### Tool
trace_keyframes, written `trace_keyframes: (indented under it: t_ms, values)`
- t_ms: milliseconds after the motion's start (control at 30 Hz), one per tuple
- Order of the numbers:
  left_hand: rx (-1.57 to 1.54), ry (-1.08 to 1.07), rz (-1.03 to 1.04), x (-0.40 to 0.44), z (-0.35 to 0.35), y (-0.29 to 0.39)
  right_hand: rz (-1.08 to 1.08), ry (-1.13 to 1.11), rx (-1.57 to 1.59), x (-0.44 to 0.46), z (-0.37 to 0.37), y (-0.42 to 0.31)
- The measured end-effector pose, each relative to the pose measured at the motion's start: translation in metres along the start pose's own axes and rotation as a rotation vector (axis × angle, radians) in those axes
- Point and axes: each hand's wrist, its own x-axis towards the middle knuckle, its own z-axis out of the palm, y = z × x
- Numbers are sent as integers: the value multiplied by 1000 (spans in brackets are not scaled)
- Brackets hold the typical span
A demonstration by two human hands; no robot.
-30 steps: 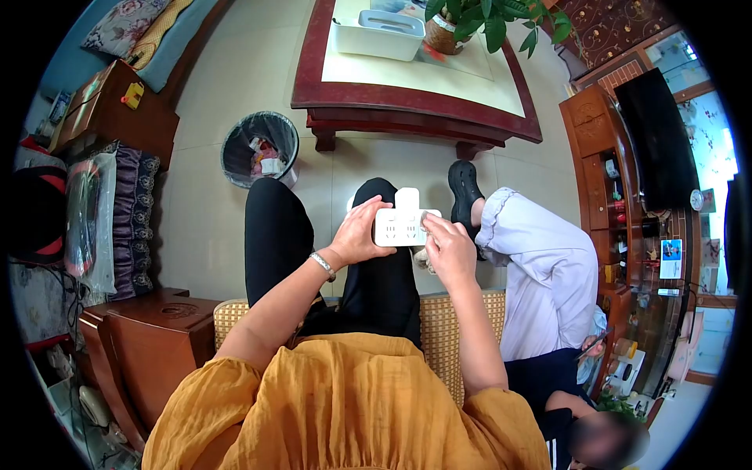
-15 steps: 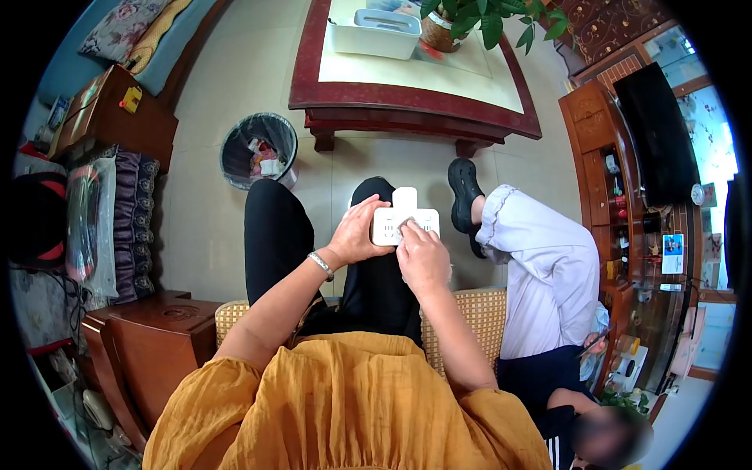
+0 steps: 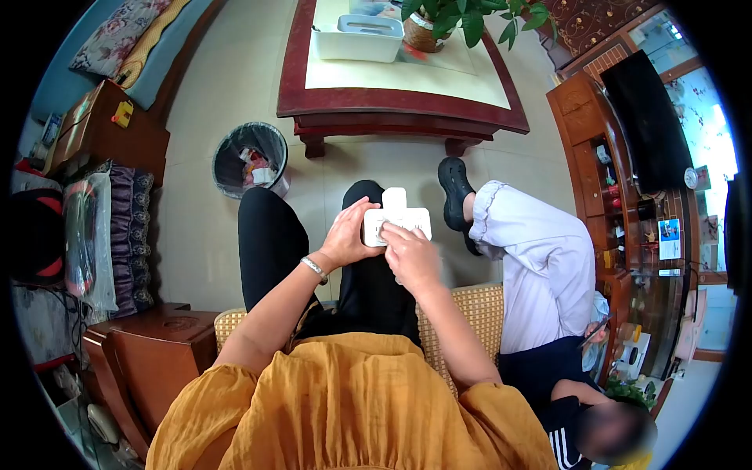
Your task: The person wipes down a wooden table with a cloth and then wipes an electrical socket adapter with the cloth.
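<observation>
Above my right knee, my left hand (image 3: 345,237) grips the left end of a white multi-outlet socket adapter (image 3: 421,219). The adapter has rows of dark slots and a rounded white tab at its far edge. My right hand (image 3: 413,258) lies over the near side of the adapter, fingers close together and pressed on its slotted face. Whatever may be under these fingertips is hidden or too small to name. A bracelet (image 3: 315,269) circles my left wrist.
Ahead stands a red-framed coffee table (image 3: 392,100) with a white box (image 3: 356,47) and a potted plant (image 3: 423,33). A lined bin (image 3: 254,188) stands beyond my left knee. A person in pale trousers (image 3: 540,258) sits on my right, holding a phone (image 3: 596,330).
My right fingers have slid left across the adapter's face, covering more of its middle. The left hand keeps its grip. The whole view has shifted slightly.
</observation>
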Motion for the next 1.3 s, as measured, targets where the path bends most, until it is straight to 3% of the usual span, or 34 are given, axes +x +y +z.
trace_keyframes:
  t_ms: [300,400,967,1033,1300]
  values:
    - [25,-33,-25,1,-5,7,132,117,-66,6,-31,49]
    - [20,-58,-44,3,-5,8,181,2,-101,10,-24,57]
    - [26,-42,1,1,-3,3,221,-29,-107,22,-12,43]
    - [14,-44,5,1,-3,3,318,-50,-132,21,-14,53]
    - [55,-61,-29,2,-7,8,226,-15,-114,28,-7,37]
